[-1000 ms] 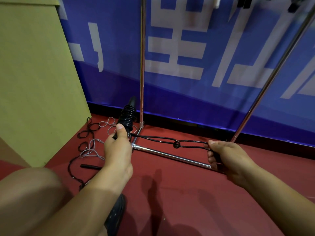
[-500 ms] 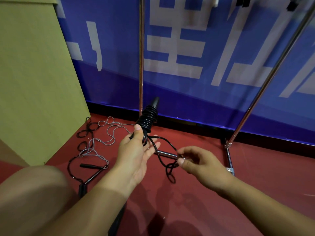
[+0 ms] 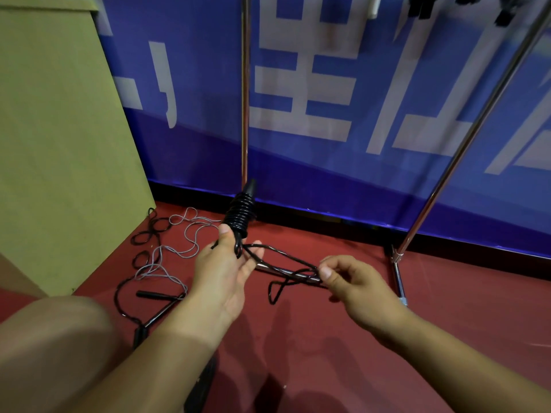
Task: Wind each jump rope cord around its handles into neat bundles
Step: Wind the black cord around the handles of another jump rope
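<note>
**Last slack of the black rope in hand**

Head view: the left hand (image 3: 222, 272) grips the black coil-wrapped jump rope handles (image 3: 240, 217), upright above the red floor (image 3: 328, 338). The right hand (image 3: 354, 281) pinches the loose black cord tail (image 3: 286, 274). Judged risk: the tail's loop could knot or snag the chrome rack foot (image 3: 398, 278), loosening the coils.

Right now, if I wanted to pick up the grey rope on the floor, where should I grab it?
Probably the bunched loops in the middle of the grey rope, pinched from above. It lies flat and loose on the red floor, with several strands crossing there, so one pinch likely lifts most of it. Its handles can't be told apart for sure.
</note>
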{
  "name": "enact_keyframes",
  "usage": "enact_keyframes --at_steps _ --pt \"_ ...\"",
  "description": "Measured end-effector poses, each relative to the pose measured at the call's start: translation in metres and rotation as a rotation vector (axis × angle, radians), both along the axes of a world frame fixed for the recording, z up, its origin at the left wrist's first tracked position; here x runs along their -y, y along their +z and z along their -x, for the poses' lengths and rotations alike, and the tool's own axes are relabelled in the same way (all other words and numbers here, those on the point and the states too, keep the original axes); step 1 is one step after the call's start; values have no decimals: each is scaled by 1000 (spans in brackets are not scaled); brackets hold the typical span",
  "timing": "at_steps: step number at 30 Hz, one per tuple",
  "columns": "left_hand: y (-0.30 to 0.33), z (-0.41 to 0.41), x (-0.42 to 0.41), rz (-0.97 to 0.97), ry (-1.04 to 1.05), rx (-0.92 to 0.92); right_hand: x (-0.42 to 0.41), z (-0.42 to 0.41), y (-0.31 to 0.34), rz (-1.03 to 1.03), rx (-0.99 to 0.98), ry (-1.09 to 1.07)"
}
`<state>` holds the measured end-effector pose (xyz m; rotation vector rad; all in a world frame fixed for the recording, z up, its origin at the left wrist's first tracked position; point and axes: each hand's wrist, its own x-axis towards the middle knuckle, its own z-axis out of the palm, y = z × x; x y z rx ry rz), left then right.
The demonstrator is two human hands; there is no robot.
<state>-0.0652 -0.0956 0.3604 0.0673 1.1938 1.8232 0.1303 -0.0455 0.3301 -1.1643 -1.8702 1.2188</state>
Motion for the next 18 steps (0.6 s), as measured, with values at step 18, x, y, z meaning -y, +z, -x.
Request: enact_keyframes --at_steps 18 --pt "-5 -7 1 15 1 -61 8 4 12 311 -26 119"
